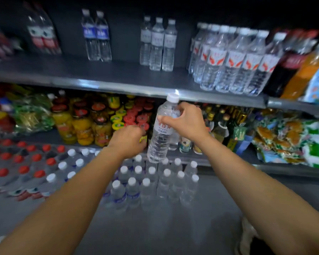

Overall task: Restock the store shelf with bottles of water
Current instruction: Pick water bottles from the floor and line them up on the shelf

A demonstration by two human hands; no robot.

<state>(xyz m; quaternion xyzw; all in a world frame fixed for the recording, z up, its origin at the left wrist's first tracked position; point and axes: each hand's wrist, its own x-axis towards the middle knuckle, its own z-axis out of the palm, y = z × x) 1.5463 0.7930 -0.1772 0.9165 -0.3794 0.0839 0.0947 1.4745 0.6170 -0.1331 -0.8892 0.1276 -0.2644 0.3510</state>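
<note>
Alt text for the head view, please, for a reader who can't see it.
The right hand grips a clear water bottle below the upper shelf, where three like bottles stand. The left hand is curled, empty, over capped bottles on the floor.

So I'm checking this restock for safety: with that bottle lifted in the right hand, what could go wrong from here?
1. The right hand pinches the bottle near its shoulder only, and it hangs tilted; it might slip onto the floor bottles.
2. The cap sits just under the shelf edge; lifting straight up could knock it.
3. The matching trio stands deep on the shelf; a careless reach might topple it.
</note>
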